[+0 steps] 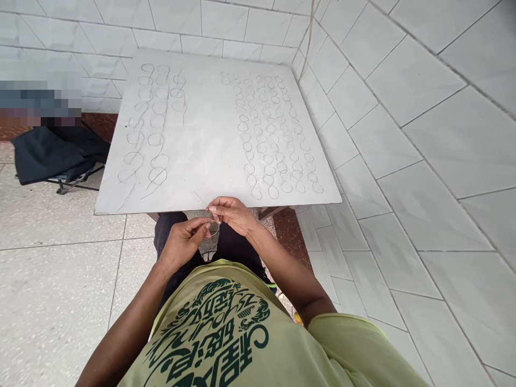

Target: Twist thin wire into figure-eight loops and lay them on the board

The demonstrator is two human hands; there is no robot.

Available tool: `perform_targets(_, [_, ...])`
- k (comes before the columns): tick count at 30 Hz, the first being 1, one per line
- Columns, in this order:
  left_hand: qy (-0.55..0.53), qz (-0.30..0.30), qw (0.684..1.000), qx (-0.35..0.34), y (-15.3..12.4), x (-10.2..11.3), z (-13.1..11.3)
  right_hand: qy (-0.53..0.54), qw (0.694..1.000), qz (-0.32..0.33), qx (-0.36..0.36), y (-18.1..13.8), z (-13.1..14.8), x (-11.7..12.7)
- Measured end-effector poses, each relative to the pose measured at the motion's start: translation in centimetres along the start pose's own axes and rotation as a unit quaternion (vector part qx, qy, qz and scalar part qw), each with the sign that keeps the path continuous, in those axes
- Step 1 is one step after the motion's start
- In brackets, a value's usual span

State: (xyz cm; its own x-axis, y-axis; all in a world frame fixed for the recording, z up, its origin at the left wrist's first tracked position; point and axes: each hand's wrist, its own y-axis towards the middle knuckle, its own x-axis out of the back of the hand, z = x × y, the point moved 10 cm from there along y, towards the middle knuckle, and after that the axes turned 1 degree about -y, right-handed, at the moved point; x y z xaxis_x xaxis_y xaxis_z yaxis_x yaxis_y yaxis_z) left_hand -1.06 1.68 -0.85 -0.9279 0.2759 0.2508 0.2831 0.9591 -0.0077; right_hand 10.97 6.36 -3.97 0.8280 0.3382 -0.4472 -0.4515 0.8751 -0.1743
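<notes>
My left hand (183,243) is closed, thumb and fingertips pinching a thin wire loop (218,231) just in front of the table's near edge. From the other side, my right hand (234,216) pinches the same wire near the top of the loop. Both hands are above my lap, fingertips almost meeting. Beyond them is a white table (201,145). On its left part lie wires with single round loops and long tails (156,140). Several rows of figure-eight wire pieces (274,161) cover its right part.
Tiled walls (403,134) border the table at the back and right. A cable (310,40) hangs by the corner. At the left, dark cloth (48,153) lies over a low folding seat beside a pixelated area. The floor (60,279) is pale speckled tile.
</notes>
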Motion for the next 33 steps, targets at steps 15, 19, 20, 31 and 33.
perform_targets(15, [-0.015, -0.145, 0.989, 0.010, -0.7, 1.7, 1.2, -0.295, 0.939, -0.139, 0.110, -3.7, 1.7, -0.8])
perform_targets(19, [-0.068, -0.142, 0.987, 0.035, -0.7, 1.6, 1.5, -0.248, 0.951, -0.156, 0.092, -3.3, 0.6, -0.5])
perform_targets(20, [-0.081, -0.146, 0.985, 0.039, -0.7, 1.6, 1.6, -0.238, 0.954, -0.158, 0.090, -3.3, 0.3, -0.5])
perform_targets(31, [-0.064, -0.130, 0.989, 0.024, -0.8, 1.4, 2.3, -0.350, 0.895, -0.191, 0.200, -4.3, 1.1, -0.8])
perform_targets(33, [-0.040, -0.129, 0.991, 0.008, -1.0, 1.4, 2.2, -0.379, 0.879, -0.174, 0.231, -4.5, 1.8, -1.2])
